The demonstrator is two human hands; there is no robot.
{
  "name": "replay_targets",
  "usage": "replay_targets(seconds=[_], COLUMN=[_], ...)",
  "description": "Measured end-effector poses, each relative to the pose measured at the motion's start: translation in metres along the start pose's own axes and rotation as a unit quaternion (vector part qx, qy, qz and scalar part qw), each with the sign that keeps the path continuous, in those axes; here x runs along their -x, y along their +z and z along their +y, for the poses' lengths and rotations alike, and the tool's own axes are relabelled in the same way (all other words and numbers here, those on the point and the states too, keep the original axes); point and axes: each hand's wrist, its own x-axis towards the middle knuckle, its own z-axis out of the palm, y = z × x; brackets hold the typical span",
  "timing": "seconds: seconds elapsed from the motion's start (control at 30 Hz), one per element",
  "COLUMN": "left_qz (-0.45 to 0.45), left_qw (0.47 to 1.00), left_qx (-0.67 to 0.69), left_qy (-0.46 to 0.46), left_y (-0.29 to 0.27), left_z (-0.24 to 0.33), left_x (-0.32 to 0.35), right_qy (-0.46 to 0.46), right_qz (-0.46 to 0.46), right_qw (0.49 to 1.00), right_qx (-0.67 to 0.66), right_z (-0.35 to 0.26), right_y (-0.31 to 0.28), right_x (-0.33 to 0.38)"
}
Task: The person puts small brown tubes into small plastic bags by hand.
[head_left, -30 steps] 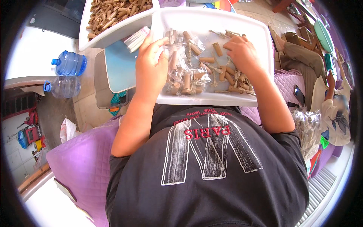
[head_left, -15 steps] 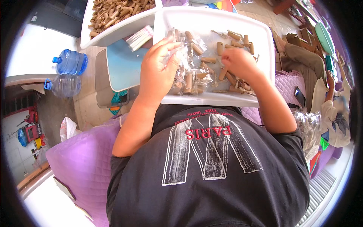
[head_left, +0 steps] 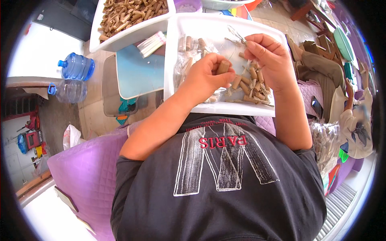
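Observation:
Above the white tray (head_left: 281, 38), my left hand (head_left: 203, 76) is closed round a short brown cardboard tube (head_left: 222, 67), pinched between thumb and fingers. My right hand (head_left: 270, 56) is higher and to the right; its thumb and forefinger pinch a thin, pale twisted strand (head_left: 236, 34) that looks partly clear. Below my right hand lies a heap of similar brown tubes (head_left: 245, 86) with thin strands among them. Clear plastic bags with brown tubes (head_left: 189, 44) fill the tray's left side, partly hidden behind my left hand.
At the upper left, a white bin (head_left: 132, 38) holds many brown pieces. A bundle of white sticks (head_left: 152, 44) lies by a blue lid or board (head_left: 138, 76). Two water jugs (head_left: 76, 66) stand further left. Clear bags (head_left: 323, 140) sit by my right elbow; another person (head_left: 358, 124) is at the right.
My left hand has left the bagged tubes and moved right, now gripping a single tube. My right hand has lifted up and right from the loose tubes with a strand.

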Motion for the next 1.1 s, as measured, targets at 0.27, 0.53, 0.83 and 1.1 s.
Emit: replay_targets(seconds=[0.27, 0.53, 0.83, 1.1], left_qz=[0.095, 0.039, 0.011, 0.074], left_qw=[0.991, 0.994, 0.997, 0.990], left_qx=[-0.011, 0.100, 0.078, 0.053], left_qy=[0.088, -0.032, -0.024, 0.108], left_y=[-0.016, -0.014, -0.010, -0.010], left_z=[0.008, 0.017, 0.023, 0.018], left_x=[0.014, 0.026, 0.034, 0.038], right_qy=[-0.244, -0.152, -0.116, -0.058], right_qz=[0.016, -0.087, -0.077, -0.026], right_qw=[0.802, 0.898, 0.919, 0.971], right_qx=[0.544, 0.403, 0.370, 0.232], right_z=[-0.004, -0.002, 0.017, 0.024], right_y=[-0.002, 0.024, 0.034, 0.037], right_x=[0.002, 0.012, 0.010, 0.011])
